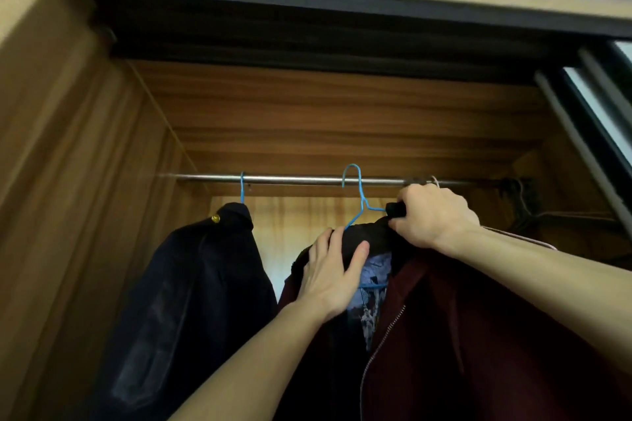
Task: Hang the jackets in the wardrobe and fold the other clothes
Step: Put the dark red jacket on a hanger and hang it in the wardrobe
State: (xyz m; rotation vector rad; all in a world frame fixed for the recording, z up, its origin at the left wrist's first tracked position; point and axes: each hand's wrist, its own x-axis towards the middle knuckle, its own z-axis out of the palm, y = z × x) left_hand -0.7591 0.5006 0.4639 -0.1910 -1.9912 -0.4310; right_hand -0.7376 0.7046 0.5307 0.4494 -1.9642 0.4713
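Head view: left hand (333,275) spreads flat on the maroon jacket (478,335) collar at 6 o'clock, steadying it; right hand (434,217) pinches the collar, likely seating the blue hanger (355,193) on the rail (290,179).

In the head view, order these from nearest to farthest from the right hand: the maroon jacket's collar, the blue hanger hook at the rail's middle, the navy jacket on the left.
From the right hand:
1. Maroon jacket's collar, gripped in its fingers.
2. Blue hanger hook, just to its left, at the rail.
3. Navy jacket, far left, hanging.
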